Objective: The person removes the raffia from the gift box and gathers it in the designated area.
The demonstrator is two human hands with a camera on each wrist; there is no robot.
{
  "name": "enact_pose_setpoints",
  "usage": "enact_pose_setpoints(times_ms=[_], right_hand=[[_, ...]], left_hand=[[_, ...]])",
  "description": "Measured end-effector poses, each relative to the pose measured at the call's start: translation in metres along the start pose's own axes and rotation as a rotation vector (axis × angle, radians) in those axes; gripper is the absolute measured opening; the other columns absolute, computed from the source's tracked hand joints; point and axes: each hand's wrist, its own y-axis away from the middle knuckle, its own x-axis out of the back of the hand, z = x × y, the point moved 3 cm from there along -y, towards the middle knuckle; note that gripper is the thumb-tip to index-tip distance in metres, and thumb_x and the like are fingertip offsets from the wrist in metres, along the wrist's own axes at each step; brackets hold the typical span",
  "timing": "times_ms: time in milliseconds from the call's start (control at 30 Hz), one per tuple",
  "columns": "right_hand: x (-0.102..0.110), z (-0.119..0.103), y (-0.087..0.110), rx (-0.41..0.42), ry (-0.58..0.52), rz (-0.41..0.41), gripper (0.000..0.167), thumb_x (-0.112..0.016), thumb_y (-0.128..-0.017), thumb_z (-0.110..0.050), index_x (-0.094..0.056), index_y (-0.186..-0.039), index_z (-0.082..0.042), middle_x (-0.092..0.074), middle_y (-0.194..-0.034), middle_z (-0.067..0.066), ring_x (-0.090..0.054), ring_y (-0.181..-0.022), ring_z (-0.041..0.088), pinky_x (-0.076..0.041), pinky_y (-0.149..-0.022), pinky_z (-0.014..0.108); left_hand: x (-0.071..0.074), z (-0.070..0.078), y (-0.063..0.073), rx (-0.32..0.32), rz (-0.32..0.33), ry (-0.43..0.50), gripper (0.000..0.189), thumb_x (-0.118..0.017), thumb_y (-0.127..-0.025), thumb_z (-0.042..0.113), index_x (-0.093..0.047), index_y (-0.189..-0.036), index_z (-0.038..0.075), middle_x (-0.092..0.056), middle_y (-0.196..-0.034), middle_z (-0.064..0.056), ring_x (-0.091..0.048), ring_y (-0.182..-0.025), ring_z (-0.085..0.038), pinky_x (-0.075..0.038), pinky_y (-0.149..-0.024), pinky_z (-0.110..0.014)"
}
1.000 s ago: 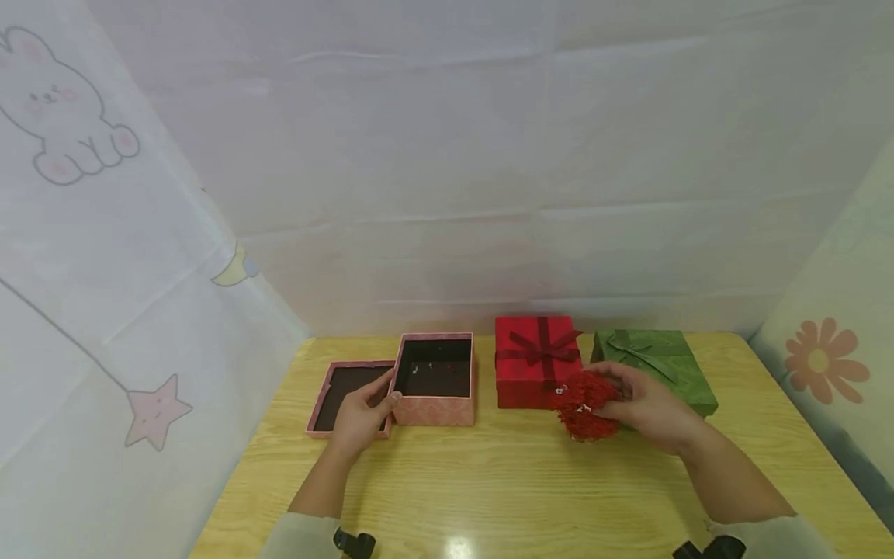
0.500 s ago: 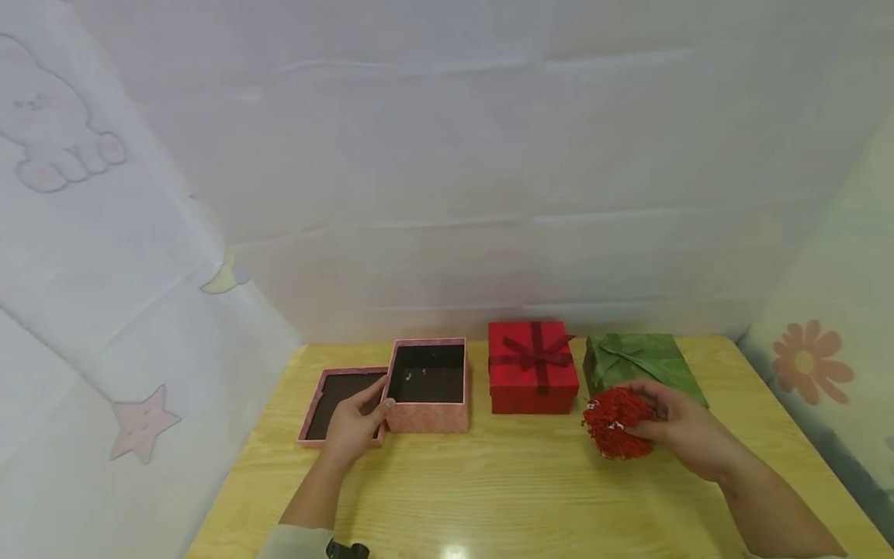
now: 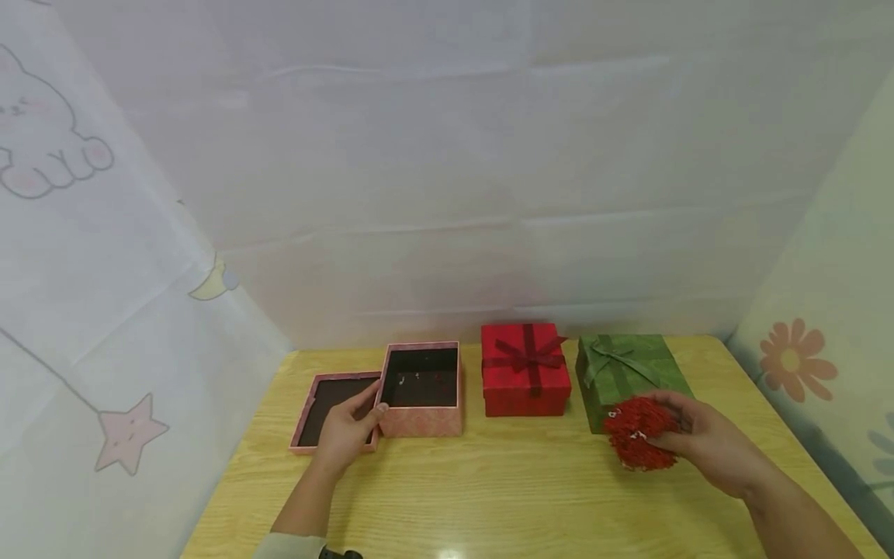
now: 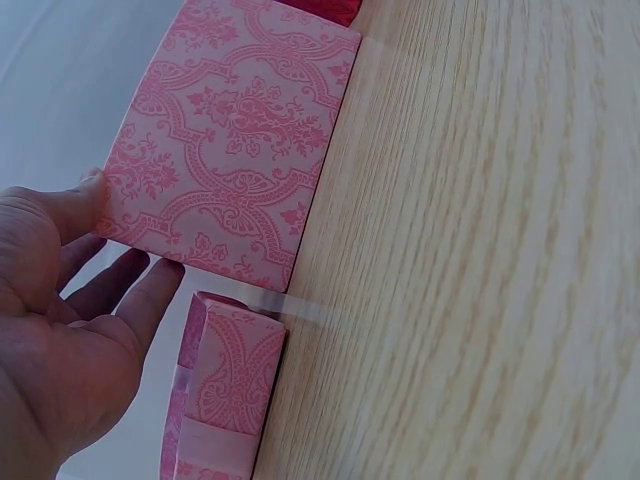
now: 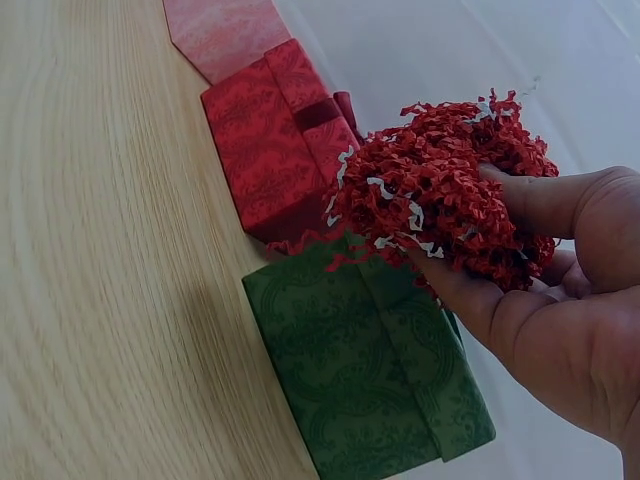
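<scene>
My left hand (image 3: 344,435) holds the front left corner of an open pink patterned gift box (image 3: 421,421), thumb at the rim and fingers against the side. Inside its dark interior lie a few small white and red shreds. In the left wrist view the pink box (image 4: 235,140) shows its patterned outer wall. My right hand (image 3: 705,442) grips a clump of red crinkled shredded paper (image 3: 639,435) with some white bits. The clump overlaps the front of the green gift box (image 3: 635,365) in the head view; in the right wrist view, loose red strands trail from the shredded paper (image 5: 440,190).
The pink lid (image 3: 303,427) lies inside up, left of the pink box. A red gift box (image 3: 527,400) with a dark ribbon bow stands between the pink and green boxes. All rest on a wooden table (image 3: 503,497), with a pale cloth backdrop (image 3: 447,155) behind.
My right hand has carried the red shredded paper to the right, from before the red box to before the green one. The left hand stays at the pink box; the view shifts slightly.
</scene>
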Motion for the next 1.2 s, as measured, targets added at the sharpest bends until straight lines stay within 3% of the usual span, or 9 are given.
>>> enact_pose_setpoints(times_ms=[233,533,1033,1100,1200], right_hand=[[0.008,0.007,0.009,0.025,0.0,0.008,0.068,-0.067,-0.101,-0.01,-0.03,-0.154,0.01,-0.062,-0.134,-0.004,-0.064,-0.118,0.004,-0.059,-0.091,0.035],[0.02,0.021,0.023,0.009,0.02,0.089,0.061,-0.067,-0.1,-0.005,-0.035,-0.151,0.01,-0.065,-0.127,-0.013,-0.065,-0.113,0.004,-0.061,-0.085,0.037],[0.048,0.047,0.043,0.015,0.02,0.171,0.048,-0.064,-0.101,0.002,-0.049,-0.145,-0.009,-0.066,-0.123,-0.018,-0.066,-0.109,0.003,-0.062,-0.08,0.036],[0.051,0.051,0.044,0.007,0.027,0.191,0.047,-0.065,-0.1,0.001,-0.049,-0.144,-0.01,-0.066,-0.122,-0.018,-0.066,-0.108,0.002,-0.062,-0.08,0.036],[0.056,0.056,0.046,-0.022,0.019,0.212,0.045,-0.065,-0.1,0.0,-0.05,-0.14,-0.013,-0.066,-0.121,-0.02,-0.066,-0.107,0.001,-0.062,-0.081,0.034]], left_hand=[[0.0,-0.001,0.0,-0.003,-0.009,0.02,0.056,-0.074,-0.096,0.044,-0.059,-0.148,0.033,-0.061,-0.145,-0.006,-0.057,-0.135,-0.024,-0.053,-0.103,-0.04],[0.0,-0.003,-0.001,-0.015,-0.008,0.021,0.053,-0.073,-0.098,0.037,-0.058,-0.149,0.032,-0.059,-0.146,-0.006,-0.055,-0.136,-0.024,-0.051,-0.105,-0.043],[-0.001,-0.002,-0.001,-0.01,-0.019,0.039,0.058,-0.074,-0.096,0.044,-0.058,-0.15,0.031,-0.059,-0.147,-0.006,-0.054,-0.137,-0.024,-0.052,-0.103,-0.038],[-0.001,-0.002,-0.002,-0.01,-0.022,0.049,0.057,-0.074,-0.096,0.043,-0.057,-0.15,0.031,-0.058,-0.148,-0.006,-0.054,-0.137,-0.024,-0.054,-0.1,-0.035],[-0.002,-0.004,-0.001,0.014,-0.032,0.083,0.056,-0.074,-0.096,0.041,-0.058,-0.15,0.032,-0.057,-0.149,-0.007,-0.055,-0.136,-0.025,-0.062,-0.081,-0.036]])
